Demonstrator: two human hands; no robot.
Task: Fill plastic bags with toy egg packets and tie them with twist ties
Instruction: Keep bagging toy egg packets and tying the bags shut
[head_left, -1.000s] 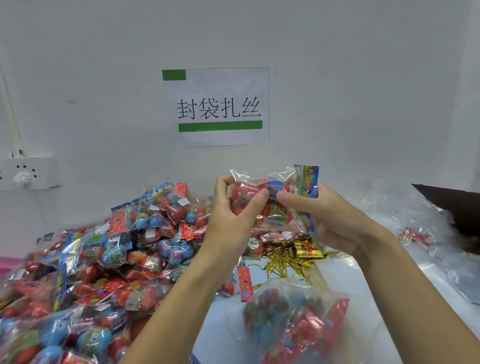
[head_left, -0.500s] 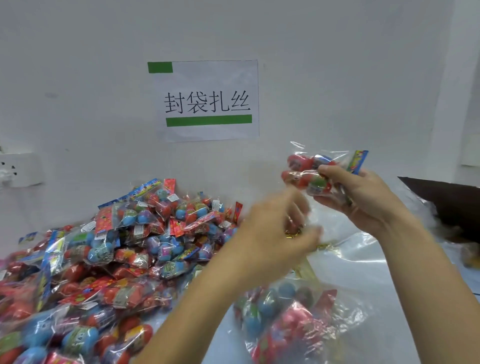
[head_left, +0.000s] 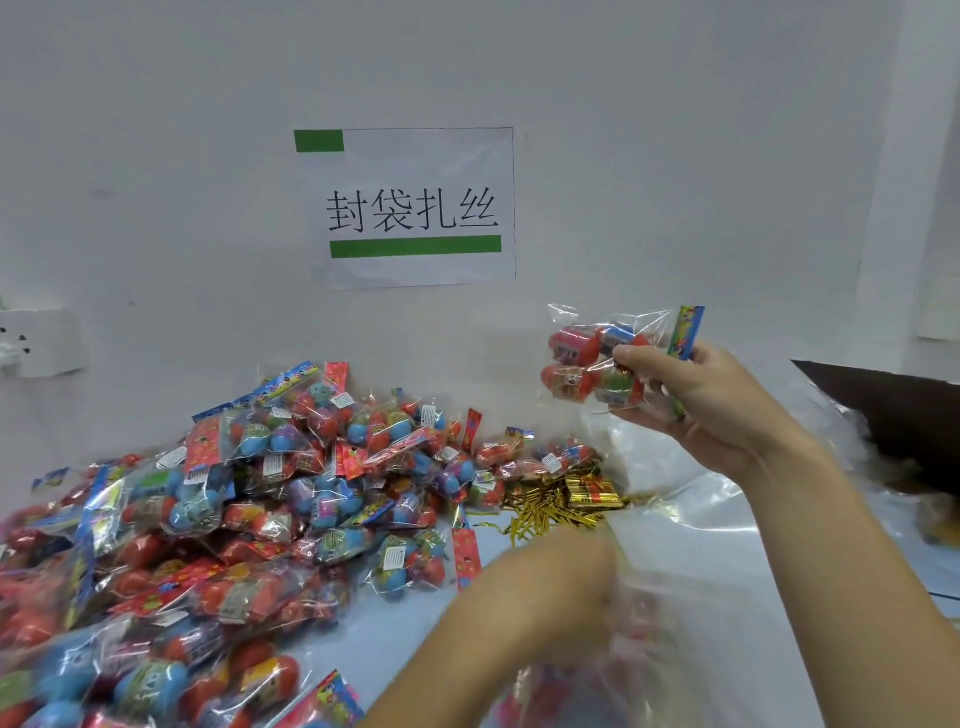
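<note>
My right hand (head_left: 711, 400) grips a clear packet of red and blue toy eggs (head_left: 592, 364) held up above the table at the right. My left hand (head_left: 556, 597) is low at the centre, blurred by motion, over a clear plastic bag (head_left: 675, 623) that holds some egg packets; whether its fingers hold anything cannot be made out. A heap of gold twist ties (head_left: 556, 504) lies just beyond the left hand. A large pile of toy egg packets (head_left: 234, 509) covers the table's left side.
A white wall with a paper sign (head_left: 413, 208) stands behind the table. A socket strip (head_left: 36, 343) is on the wall at far left. A dark cardboard box (head_left: 893, 415) sits at the right, with loose clear plastic bags (head_left: 691, 467) spread before it.
My left hand let go of the packet and dropped down to the plastic bag near me. My right hand carried the packet to the right and keeps it raised.
</note>
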